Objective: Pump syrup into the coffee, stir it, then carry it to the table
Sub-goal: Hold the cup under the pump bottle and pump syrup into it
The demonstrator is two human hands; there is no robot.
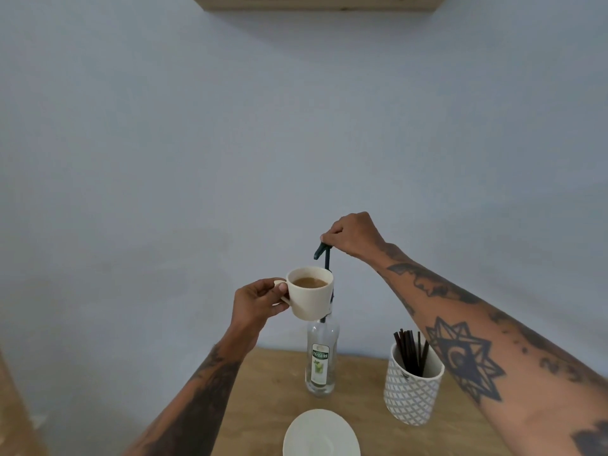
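My left hand [255, 302] holds a cream coffee cup [311, 296] by its handle, lifted in the air under the black pump spout [320, 251]. The cup holds light brown coffee. My right hand [350, 235] grips the top of the pump from above. The pump's stem runs down behind the cup into a clear syrup bottle [321, 358] with a white and green label, standing on the wooden counter [263, 399].
A white patterned holder [411, 394] with several black stir sticks stands right of the bottle. A cream saucer [320, 434] lies at the counter's near edge. A plain pale wall rises behind, with a wooden shelf [316, 2] high above.
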